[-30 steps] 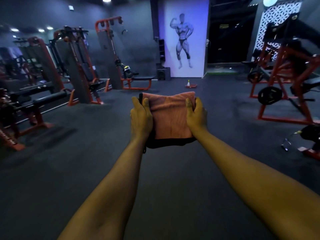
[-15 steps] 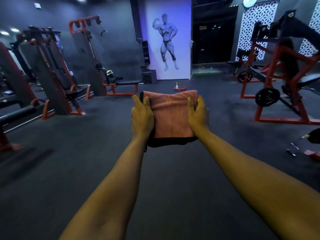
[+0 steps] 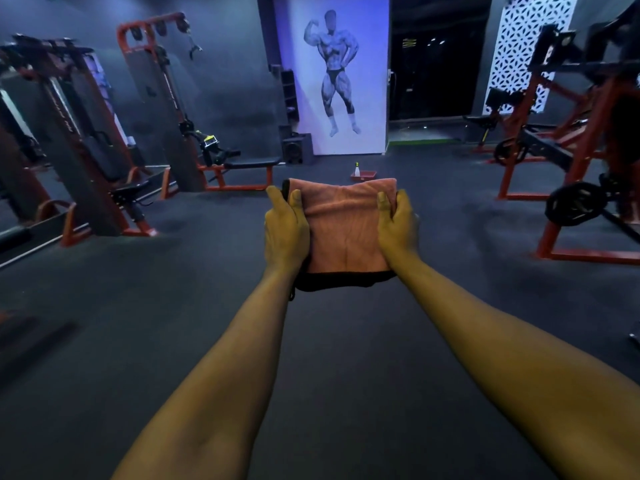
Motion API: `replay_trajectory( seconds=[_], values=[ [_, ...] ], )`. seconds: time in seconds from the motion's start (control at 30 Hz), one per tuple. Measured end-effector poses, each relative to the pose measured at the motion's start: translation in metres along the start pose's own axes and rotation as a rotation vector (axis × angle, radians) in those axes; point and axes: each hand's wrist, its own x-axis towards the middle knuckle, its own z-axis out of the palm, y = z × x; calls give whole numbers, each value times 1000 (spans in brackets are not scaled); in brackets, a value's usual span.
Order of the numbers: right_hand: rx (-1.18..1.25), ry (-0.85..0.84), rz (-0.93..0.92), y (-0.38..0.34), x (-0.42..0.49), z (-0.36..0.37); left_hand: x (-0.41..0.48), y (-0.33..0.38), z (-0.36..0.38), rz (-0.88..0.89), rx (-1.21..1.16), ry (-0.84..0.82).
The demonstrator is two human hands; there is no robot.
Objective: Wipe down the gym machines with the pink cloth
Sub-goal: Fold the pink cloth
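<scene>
Since a second ago the room has slid a little to the left in view, while the hands and what they carry have hardly shifted. The pink cloth (image 3: 346,223) is folded into a rough square and held out in front of the person, above the dark floor (image 3: 207,323). It lies on top of a flat black thing (image 3: 346,282) whose edge shows along the near side and at the far left corner; what that thing is cannot be told. The left hand (image 3: 285,233) grasps the cloth's left edge with the thumb on top and the fingers curled under, and the right hand (image 3: 398,226) grasps the right edge in the same way.

Just beyond the cloth, on the floor, a small white bottle (image 3: 357,168) stands beside a red tray (image 3: 365,174). Farther off, a lit poster (image 3: 336,71) of a bodybuilder covers the far wall, with a black speaker (image 3: 296,148) at its lower left. On the left stands a red-framed cable machine (image 3: 162,91) with a black padded bench (image 3: 251,163) at its foot, and nearer on that side a second tall machine (image 3: 79,133). On the right a red steel frame (image 3: 571,150) carries a black weight plate (image 3: 576,202), with a white patterned screen (image 3: 530,46) behind it.
</scene>
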Motion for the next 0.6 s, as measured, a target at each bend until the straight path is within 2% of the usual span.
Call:
replay_trajectory(
  seconds=[0.3, 0.6],
  values=[
    [-34, 33, -19, 101, 146, 142, 177, -108, 118, 0, -21, -2],
    [-50, 104, 36, 193, 297, 279, 367, -194, 235, 7, -25, -74]
  ],
)
